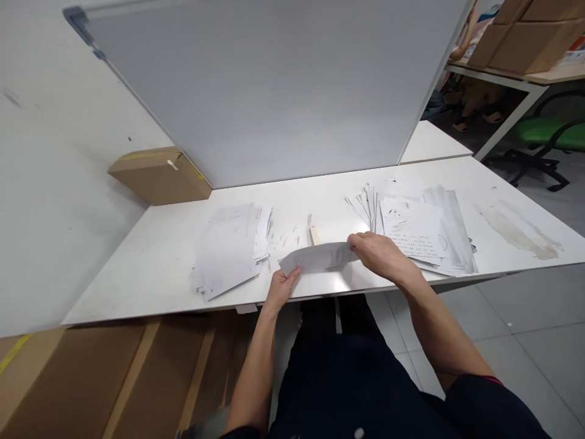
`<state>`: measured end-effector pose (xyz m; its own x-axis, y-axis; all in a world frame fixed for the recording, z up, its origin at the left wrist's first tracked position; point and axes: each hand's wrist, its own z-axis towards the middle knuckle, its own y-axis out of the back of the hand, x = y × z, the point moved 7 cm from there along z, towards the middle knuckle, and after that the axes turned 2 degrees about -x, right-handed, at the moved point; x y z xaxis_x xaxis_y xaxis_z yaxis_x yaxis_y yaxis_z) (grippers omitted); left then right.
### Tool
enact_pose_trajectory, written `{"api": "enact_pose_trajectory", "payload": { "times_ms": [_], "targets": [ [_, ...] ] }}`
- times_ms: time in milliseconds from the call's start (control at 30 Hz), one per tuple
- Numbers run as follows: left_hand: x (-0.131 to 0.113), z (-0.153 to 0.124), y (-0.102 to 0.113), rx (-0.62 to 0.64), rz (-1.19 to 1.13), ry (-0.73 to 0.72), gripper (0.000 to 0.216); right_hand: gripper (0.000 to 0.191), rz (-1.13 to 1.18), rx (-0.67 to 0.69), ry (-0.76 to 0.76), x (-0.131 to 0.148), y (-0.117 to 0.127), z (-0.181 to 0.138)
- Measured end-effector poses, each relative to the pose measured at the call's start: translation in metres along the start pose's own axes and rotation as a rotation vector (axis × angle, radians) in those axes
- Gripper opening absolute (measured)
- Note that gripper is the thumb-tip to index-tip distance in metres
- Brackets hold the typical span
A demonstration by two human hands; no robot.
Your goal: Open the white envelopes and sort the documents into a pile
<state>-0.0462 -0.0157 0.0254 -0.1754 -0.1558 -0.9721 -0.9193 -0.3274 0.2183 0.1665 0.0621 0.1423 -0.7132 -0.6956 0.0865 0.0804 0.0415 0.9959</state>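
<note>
Between my two hands a sheet of paper (315,257) is held up, bent in a curve above the front part of the table. My left hand (282,289) pinches its lower left corner, thumb on the near face. At the upper right end, my right hand (377,252) grips the paper with fingers closed. Behind the sheet lies a small pale yellow bar (315,235), partly hidden; its kind is unclear. To the left is a loose stack of papers (228,250). A second, more spread-out pile of papers (414,225) lies beyond my right hand.
A large whiteboard (274,91) stands on the white table (150,262) at the back. One cardboard box (159,177) leans at the back left; bigger cardboard boxes (82,378) sit below on the left. A green chair (553,131) and another person's arm (465,39) are at the right.
</note>
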Motion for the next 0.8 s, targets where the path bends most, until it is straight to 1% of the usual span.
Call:
{"api": "enact_pose_trajectory", "payload": {
  "times_ms": [133, 233, 300, 367, 433, 500, 533, 600, 667, 733, 800],
  "targets": [
    [0.001, 0.002, 0.001, -0.02, 0.008, 0.0, 0.041, 0.016, -0.029, -0.024, 0.015, 0.003, 0.0, 0.002],
    [0.003, 0.004, 0.002, -0.024, 0.041, 0.01, 0.041, 0.015, -0.046, 0.013, 0.001, 0.003, 0.002, 0.001],
    [0.002, 0.004, 0.004, -0.032, 0.064, 0.005, 0.039, 0.014, -0.046, 0.014, -0.007, 0.004, 0.007, -0.003],
    [-0.007, 0.002, 0.004, -0.015, 0.078, -0.032, 0.036, 0.013, -0.035, -0.043, 0.0, 0.008, 0.019, -0.009],
    [-0.022, -0.001, 0.002, 0.038, 0.092, -0.085, 0.032, 0.013, -0.013, -0.108, 0.024, 0.014, 0.032, -0.016],
    [-0.037, -0.005, -0.003, 0.113, 0.118, -0.119, 0.029, 0.016, 0.024, -0.131, 0.053, 0.019, 0.039, -0.022],
    [-0.043, -0.006, -0.004, 0.143, 0.132, -0.124, 0.028, 0.018, 0.05, -0.125, 0.059, 0.02, 0.039, -0.024],
    [-0.051, -0.007, -0.006, 0.169, 0.154, -0.119, 0.027, 0.022, 0.138, -0.098, 0.039, 0.016, 0.03, -0.028],
    [-0.054, -0.006, -0.006, 0.149, 0.16, -0.126, 0.028, 0.026, 0.29, -0.074, -0.026, 0.004, 0.01, -0.032],
    [-0.051, -0.002, -0.008, 0.128, 0.158, -0.141, 0.028, 0.031, 0.5, -0.042, -0.135, -0.012, -0.018, -0.038],
    [-0.039, 0.003, -0.011, 0.105, 0.165, -0.13, 0.026, 0.032, 0.727, 0.018, -0.279, -0.025, -0.054, -0.048]
  ]
}}
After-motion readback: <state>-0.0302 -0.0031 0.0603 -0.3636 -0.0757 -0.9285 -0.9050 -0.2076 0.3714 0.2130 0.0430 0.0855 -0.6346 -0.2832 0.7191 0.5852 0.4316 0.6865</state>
